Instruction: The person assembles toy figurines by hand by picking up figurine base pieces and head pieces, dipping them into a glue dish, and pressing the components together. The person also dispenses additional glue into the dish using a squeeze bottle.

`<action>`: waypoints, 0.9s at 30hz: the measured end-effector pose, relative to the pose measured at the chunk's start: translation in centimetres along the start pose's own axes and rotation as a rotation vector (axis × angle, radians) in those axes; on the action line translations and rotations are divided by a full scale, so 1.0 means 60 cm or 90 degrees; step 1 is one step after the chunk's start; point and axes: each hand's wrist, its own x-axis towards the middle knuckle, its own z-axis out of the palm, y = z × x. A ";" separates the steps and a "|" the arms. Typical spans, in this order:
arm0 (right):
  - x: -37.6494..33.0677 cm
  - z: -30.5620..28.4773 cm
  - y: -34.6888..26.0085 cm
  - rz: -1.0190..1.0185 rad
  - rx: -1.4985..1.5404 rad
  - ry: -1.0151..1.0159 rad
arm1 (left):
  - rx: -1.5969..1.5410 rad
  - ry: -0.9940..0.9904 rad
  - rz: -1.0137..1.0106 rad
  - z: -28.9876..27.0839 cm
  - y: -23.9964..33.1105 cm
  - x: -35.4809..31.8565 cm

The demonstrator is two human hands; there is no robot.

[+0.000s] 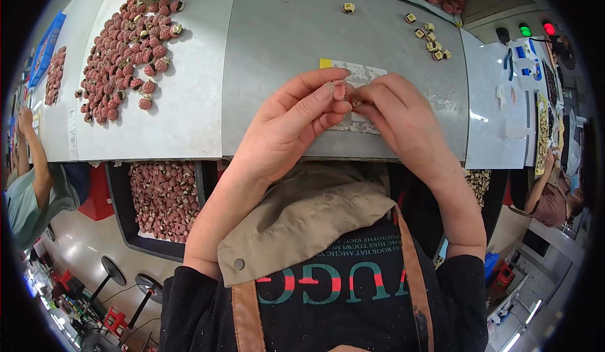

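Note:
My left hand point(295, 120) pinches a small round pink-red part point(341, 90) between thumb and fingertips, above the grey worktable point(283, 30). My right hand point(403, 120) meets it from the right, its fingertips pressed against the same part and holding a tiny pale piece against it. Both hands hover over a white paper label with a yellow corner point(365, 75).
A heap of pink-red parts point(123, 52) lies at the left of the table, more fill a black tray point(165, 197) below the edge. Several small beige pieces point(430, 35) lie at the back right. Other people sit at the far left point(28, 188) and right point(551, 194).

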 end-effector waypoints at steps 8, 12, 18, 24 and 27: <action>-0.009 -0.003 0.006 0.100 0.132 0.005 | 0.036 0.035 -0.002 0.006 0.001 -0.002; -0.009 -0.013 -0.013 0.149 0.291 0.070 | 0.035 0.037 -0.017 0.009 0.002 -0.004; 0.017 0.003 -0.015 -0.028 0.206 0.126 | 0.043 0.029 -0.016 0.007 -0.001 0.000; 0.014 0.003 -0.022 0.020 0.236 0.109 | 0.107 0.050 0.056 0.016 -0.008 -0.003; 0.006 0.022 -0.021 0.227 0.521 0.095 | 0.215 0.092 0.183 0.029 -0.032 -0.005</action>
